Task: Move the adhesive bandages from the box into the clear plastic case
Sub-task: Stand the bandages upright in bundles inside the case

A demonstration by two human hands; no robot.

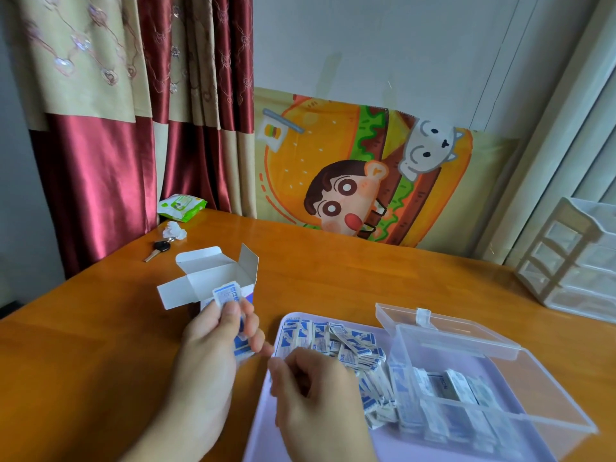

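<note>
The white bandage box [213, 278] stands open on the wooden table, its flaps spread. Just in front of it, my left hand [213, 348] grips a small stack of blue-and-white adhesive bandages [227, 295]. A loose pile of bandages [340, 345] lies on a lilac tray [266, 428]. My right hand [313, 391] hovers over the pile's near edge with fingers curled; what it holds is hidden. The clear plastic case [466, 388] sits on the tray to the right, lid [443, 328] open, with several bandages standing inside.
A key [158, 250], a crumpled tissue [175, 231] and a green wipes pack [181, 206] lie at the table's far left corner. A plastic drawer unit [573, 258] stands at the right edge. A cartoon cloth leans on the wall behind.
</note>
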